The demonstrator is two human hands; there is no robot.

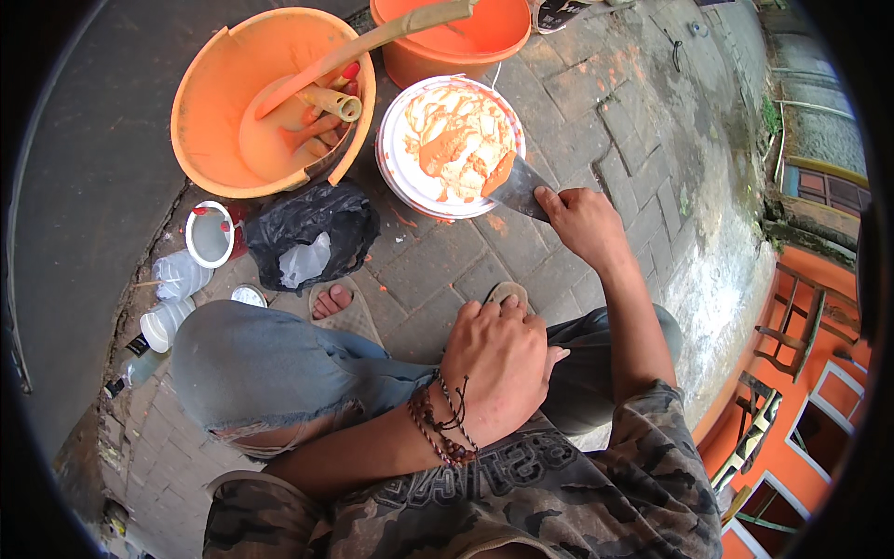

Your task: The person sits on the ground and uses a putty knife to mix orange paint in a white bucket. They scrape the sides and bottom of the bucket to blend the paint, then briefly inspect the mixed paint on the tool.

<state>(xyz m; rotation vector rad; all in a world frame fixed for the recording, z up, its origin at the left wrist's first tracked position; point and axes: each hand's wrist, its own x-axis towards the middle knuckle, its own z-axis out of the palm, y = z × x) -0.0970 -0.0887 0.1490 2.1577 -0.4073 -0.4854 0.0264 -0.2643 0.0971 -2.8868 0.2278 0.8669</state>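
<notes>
My right hand [585,224] grips a putty knife with a wide grey metal blade [521,191]. The blade's far end reaches over the rim of a round white bucket [387,168] and touches the paste at its top. That paste [456,140] is white streaked with orange. My left hand [498,373], with braided bracelets at the wrist, is held between my knees. Its fingers curl downward, and the thumb sticks out to the right. Whatever may be inside that curl is hidden.
Back left stands a broken-rimmed orange basin [200,121] holding orange liquid, tools and a long stick [363,51]. Another orange tub [400,65] is behind the bucket. A black plastic bag [349,224], a white cup [209,238] and bottles [140,368] lie on the paving at left.
</notes>
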